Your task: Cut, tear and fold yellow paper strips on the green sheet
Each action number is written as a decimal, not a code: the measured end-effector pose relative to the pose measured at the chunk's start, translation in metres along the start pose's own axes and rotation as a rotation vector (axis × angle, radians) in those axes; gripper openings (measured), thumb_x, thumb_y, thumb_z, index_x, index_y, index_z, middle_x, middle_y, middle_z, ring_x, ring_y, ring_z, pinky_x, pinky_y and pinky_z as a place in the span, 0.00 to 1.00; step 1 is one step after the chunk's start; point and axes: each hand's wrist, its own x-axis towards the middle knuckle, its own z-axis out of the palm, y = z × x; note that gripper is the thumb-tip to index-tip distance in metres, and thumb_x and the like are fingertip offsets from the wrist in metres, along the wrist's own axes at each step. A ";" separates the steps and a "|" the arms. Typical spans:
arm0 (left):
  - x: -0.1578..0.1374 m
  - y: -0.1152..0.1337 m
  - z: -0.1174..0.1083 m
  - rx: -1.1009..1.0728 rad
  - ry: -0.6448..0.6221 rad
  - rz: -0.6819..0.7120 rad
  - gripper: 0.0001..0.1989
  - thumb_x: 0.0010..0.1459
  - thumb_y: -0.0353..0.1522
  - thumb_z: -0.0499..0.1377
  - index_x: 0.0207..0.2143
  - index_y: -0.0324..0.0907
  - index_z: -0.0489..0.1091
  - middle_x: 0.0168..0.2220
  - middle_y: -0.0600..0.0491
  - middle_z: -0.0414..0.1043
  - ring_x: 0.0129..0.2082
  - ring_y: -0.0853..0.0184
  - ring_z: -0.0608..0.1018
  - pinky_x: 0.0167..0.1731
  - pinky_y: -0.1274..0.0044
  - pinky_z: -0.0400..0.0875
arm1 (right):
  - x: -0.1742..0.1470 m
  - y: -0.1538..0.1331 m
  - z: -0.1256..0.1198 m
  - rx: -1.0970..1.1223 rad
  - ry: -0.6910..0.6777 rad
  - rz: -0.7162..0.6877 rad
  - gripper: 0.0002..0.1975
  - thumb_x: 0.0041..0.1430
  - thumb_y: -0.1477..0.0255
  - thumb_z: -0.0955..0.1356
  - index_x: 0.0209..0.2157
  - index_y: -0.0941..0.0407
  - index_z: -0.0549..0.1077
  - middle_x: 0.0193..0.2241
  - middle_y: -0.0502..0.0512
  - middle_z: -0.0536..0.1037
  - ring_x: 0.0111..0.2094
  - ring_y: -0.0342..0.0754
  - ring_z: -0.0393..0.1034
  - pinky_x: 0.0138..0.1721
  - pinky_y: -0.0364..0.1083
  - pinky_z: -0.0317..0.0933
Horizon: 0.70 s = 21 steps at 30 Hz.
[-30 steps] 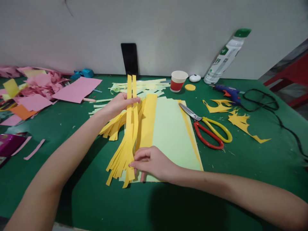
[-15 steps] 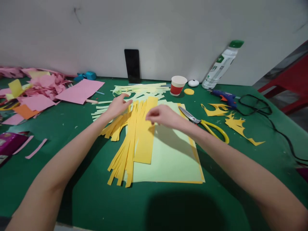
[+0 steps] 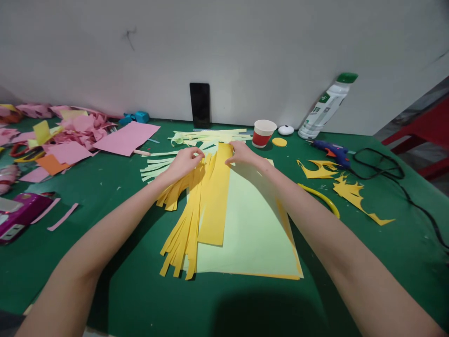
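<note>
My left hand (image 3: 187, 161) is at the upper end of the cut yellow paper strips (image 3: 185, 224), its thumb and forefinger pinched on the top of a strip. My right hand (image 3: 244, 153) is at the upper right edge of a wider, uncut yellow paper strip (image 3: 214, 210). Its thumb rests on that strip, and the fingers are apart from the thumb. Beneath lie pale green sheets (image 3: 252, 234) with yellow paper showing at their edges. Scissors with yellow handles (image 3: 321, 199) are mostly hidden behind my right forearm.
Pale green strips (image 3: 157, 166) lie beyond my left hand. Pink paper scraps (image 3: 82, 128) are heaped at left. Along the wall stand a phone (image 3: 200, 105), a paper cup (image 3: 263, 133) and a leaning bottle (image 3: 326, 107). A glue gun (image 3: 329, 150) and yellow offcuts (image 3: 354, 192) are at right.
My right hand has moved from over the middle of the wide yellow strip to its upper right edge. The left hand has come nearer the strips and closed its fingers. The view has shifted slightly.
</note>
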 end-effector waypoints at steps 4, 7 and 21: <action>-0.004 0.000 0.013 0.036 0.022 0.042 0.12 0.56 0.32 0.47 0.36 0.38 0.69 0.22 0.55 0.66 0.19 0.71 0.65 0.22 0.79 0.58 | -0.010 0.003 -0.015 0.105 -0.031 0.021 0.16 0.58 0.68 0.63 0.46 0.59 0.65 0.45 0.57 0.68 0.42 0.48 0.66 0.40 0.52 0.63; -0.009 0.002 0.025 0.086 0.033 0.075 0.12 0.59 0.36 0.49 0.37 0.37 0.67 0.26 0.54 0.67 0.24 0.71 0.69 0.28 0.76 0.63 | -0.028 0.006 -0.037 0.212 -0.046 0.028 0.14 0.58 0.68 0.62 0.44 0.60 0.66 0.41 0.56 0.70 0.38 0.45 0.68 0.37 0.49 0.65; -0.024 0.025 0.027 -0.063 -0.066 0.180 0.17 0.58 0.40 0.46 0.38 0.38 0.67 0.26 0.48 0.69 0.31 0.63 0.71 0.33 0.73 0.63 | -0.125 0.012 -0.112 0.780 -0.082 0.101 0.06 0.44 0.71 0.71 0.25 0.58 0.74 0.13 0.46 0.64 0.15 0.35 0.55 0.15 0.39 0.47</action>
